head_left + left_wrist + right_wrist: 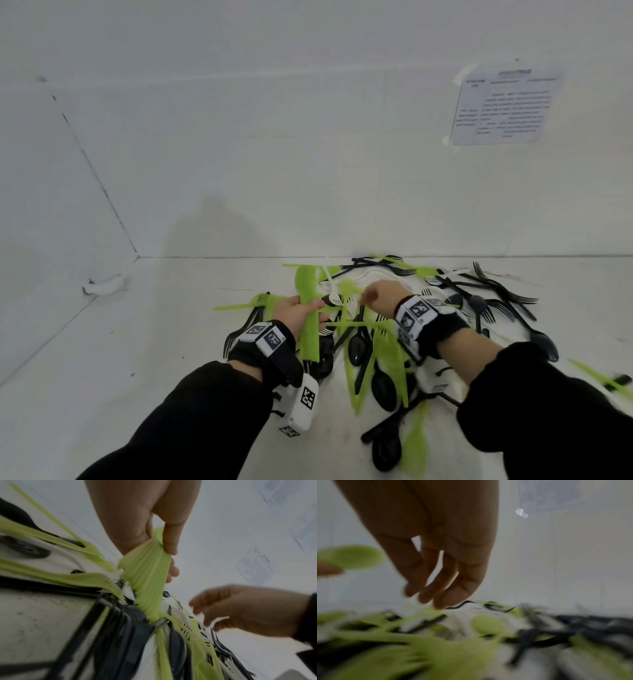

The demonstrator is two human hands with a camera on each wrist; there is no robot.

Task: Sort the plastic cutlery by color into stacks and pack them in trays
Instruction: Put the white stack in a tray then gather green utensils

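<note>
A mixed pile of green, black and white plastic cutlery lies on the white tabletop. My left hand grips a tight stack of green cutlery at the pile's left side, handles toward me. In the left wrist view the thumb and fingers pinch the green stack. My right hand hovers over the middle of the pile near a green fork. Its fingers hang straight down and hold nothing; the right wrist view is blurred.
Black forks spread to the right and black spoons lie near me. A printed sheet is taped to the back wall. A small white object sits by the left corner. A stray green piece lies far right.
</note>
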